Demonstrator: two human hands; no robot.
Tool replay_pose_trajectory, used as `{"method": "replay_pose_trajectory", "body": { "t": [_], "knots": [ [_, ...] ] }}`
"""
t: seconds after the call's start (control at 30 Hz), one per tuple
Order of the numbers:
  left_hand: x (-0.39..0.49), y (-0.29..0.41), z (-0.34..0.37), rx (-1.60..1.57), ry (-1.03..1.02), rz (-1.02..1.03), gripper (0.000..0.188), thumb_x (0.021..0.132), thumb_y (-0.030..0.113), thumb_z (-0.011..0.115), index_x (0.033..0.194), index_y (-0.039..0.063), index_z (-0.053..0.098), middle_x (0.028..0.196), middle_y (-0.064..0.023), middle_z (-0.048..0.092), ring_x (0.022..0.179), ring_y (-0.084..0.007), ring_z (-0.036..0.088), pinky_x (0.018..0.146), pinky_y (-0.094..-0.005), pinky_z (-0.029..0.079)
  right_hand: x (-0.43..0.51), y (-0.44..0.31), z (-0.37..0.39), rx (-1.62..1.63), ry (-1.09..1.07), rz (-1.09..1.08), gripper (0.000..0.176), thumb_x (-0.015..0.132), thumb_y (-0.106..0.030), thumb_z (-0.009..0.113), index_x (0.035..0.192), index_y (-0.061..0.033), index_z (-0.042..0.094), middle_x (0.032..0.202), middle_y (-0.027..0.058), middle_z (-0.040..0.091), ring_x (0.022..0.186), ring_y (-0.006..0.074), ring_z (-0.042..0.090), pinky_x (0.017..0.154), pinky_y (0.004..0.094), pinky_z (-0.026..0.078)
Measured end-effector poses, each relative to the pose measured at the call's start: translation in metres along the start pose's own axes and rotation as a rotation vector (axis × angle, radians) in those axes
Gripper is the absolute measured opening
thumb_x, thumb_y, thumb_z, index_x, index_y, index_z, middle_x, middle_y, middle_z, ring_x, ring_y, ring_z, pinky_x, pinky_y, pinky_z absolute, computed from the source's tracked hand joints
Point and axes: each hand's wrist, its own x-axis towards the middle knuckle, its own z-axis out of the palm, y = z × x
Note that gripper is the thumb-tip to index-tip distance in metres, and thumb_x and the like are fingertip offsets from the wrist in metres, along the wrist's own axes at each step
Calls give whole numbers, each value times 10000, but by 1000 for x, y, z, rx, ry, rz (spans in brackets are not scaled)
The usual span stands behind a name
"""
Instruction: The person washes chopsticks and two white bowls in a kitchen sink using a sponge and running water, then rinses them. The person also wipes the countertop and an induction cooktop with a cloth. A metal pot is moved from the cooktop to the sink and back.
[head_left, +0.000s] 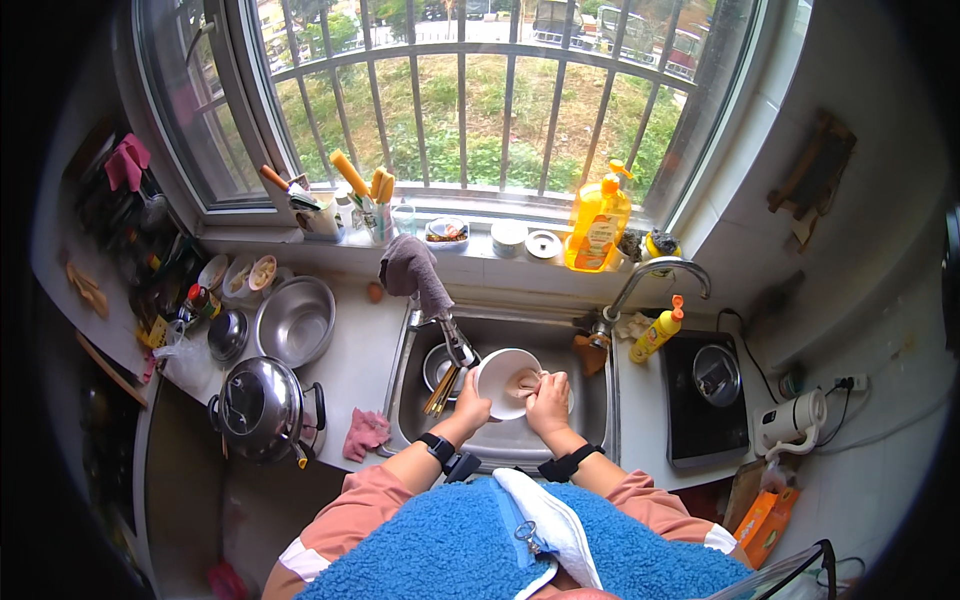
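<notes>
A white bowl (489, 375) is tilted over the stainless steel sink (510, 451). My left hand (470, 409) grips its left rim. My right hand (550, 405) pinches a pale cloth (525, 383) against the inside of the bowl. Part of another white dish shows behind my right hand, mostly hidden. To the left in the sink stands a metal bowl (433, 366), with several chopsticks (441, 391) leaning near it. A metal faucet (454, 337) with a grey cloth (417, 274) draped over its top reaches down beside the white bowl.
Left on the counter are a large metal basin (296, 319), a lidded pot (259, 409) and a pink rag (367, 433). A gooseneck tap (637, 277), a yellow bottle (657, 335) and a black cooktop (701, 427) stand right. An orange pump bottle (598, 225) is on the sill.
</notes>
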Motion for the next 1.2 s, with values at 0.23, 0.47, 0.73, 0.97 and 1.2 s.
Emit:
{"method": "replay_pose_trajectory", "body": {
  "t": [0.23,0.47,0.73,0.97,1.2],
  "knots": [
    [32,-24,-3,177,115,201,659,752,-119,516,1361,79,360,1278,-190,529,1271,-311,489,1070,-367,346,0,10,8,358,-32,315,247,825,-82,627,983,-18,449,905,200,560,812,402,593,749,476,491],
    [16,-1,3,409,-8,246,702,760,-127,495,1398,97,307,1288,-187,476,1217,-339,506,962,-405,514,-2,31,27,691,-137,613,323,872,-116,677,1153,-27,545,1059,132,671,941,230,649,830,344,521],
    [-4,55,14,1067,-289,346,725,796,-28,602,1453,122,333,1021,-300,637,974,-441,643,760,-476,543,-12,55,34,1212,-169,902,307,869,16,600,1158,-60,671,1061,76,708,949,185,662,839,317,527],
    [5,79,44,1422,-284,456,366,841,38,592,1196,91,520,877,-228,687,828,-380,697,663,-457,561,-2,33,4,390,-86,151,429,803,5,611,1194,-159,674,1093,167,687,1008,350,658,866,365,526],
    [18,17,29,564,-34,584,702,761,-64,551,1405,179,414,1227,-201,625,1045,-414,646,876,-421,541,15,39,2,1072,9,609,175,879,36,563,977,-30,692,853,-11,687,780,72,613,664,227,469]
  ]
}}
